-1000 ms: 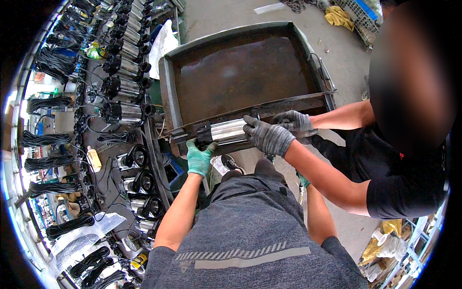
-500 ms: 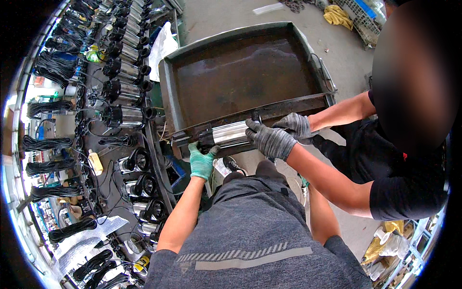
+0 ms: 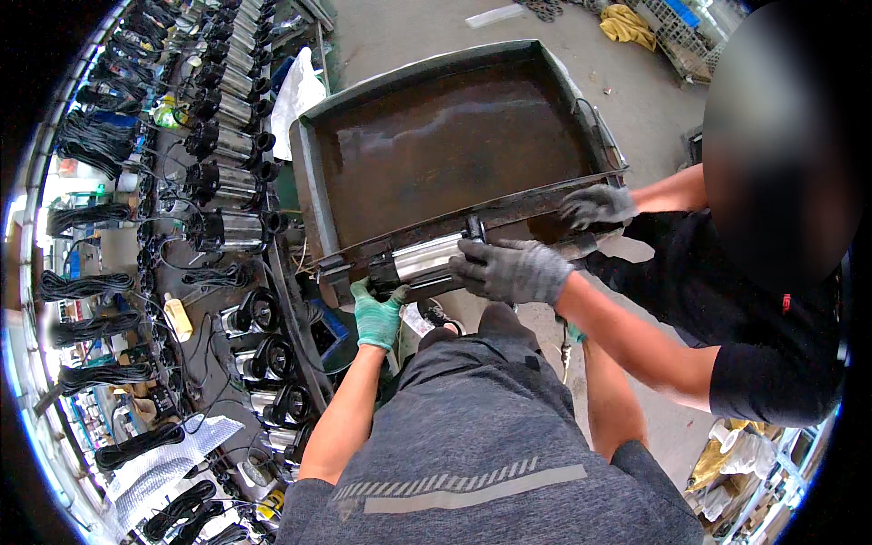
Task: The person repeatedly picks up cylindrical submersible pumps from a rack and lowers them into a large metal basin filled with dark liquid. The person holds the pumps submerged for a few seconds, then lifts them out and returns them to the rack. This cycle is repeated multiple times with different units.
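A steel cylinder pump with black ends [image 3: 429, 258] lies on its side along the near ledge of a metal water tank [image 3: 313, 191]. My left hand [image 3: 377, 320], in a green glove, grips the pump's black left end. Only a sliver of green glove shows of my right hand [image 3: 571, 332], low by my right leg; a co-worker's forearm hides the rest, so its fingers cannot be seen. One grey-gloved hand of the co-worker [image 3: 518, 271] rests at the pump's right end. The co-worker's other gloved hand [image 3: 598, 207] is apart from it, over the ledge's right part.
Brownish water [image 3: 454, 145] stands in the tank. To the left, a long bench [image 3: 213, 363] carries rows of similar pumps [image 3: 232, 231], coiled black cables [image 3: 86, 284] and a yellowish bottle [image 3: 178, 319]. The co-worker stands close on my right. A grey crate [image 3: 668, 41] is at the far right.
The co-worker's farther hand has left the pump and moved right along the ledge; the nearer hand has opened out somewhat. My left hand stays on the pump's left end.
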`<state>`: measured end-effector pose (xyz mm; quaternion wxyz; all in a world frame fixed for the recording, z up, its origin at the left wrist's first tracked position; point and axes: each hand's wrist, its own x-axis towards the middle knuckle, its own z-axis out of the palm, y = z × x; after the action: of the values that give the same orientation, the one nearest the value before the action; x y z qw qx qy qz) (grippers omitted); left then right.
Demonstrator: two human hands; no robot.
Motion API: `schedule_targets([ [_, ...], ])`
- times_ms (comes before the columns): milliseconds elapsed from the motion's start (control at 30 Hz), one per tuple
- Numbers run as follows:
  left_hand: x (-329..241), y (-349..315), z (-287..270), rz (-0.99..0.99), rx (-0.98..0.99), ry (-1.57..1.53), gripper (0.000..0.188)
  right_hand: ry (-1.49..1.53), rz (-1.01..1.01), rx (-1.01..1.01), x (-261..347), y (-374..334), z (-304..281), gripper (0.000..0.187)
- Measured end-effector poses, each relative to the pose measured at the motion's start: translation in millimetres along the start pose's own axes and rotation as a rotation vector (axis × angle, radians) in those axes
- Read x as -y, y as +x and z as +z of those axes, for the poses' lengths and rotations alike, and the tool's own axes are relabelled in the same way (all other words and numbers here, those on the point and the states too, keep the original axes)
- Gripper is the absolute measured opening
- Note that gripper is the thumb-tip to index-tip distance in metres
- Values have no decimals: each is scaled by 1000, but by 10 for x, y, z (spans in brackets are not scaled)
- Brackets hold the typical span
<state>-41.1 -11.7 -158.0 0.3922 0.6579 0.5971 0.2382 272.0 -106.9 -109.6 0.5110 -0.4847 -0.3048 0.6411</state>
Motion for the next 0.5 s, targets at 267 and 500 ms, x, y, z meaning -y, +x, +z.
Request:
schedule_targets([
  [267, -79, 120, -28, -82, 20, 6, 63, 140, 186, -531, -351, -74, -768, 18],
  [500, 10, 198, -75, -50, 29, 112, 71, 133, 201, -434, -334, 46, -806, 19],
])
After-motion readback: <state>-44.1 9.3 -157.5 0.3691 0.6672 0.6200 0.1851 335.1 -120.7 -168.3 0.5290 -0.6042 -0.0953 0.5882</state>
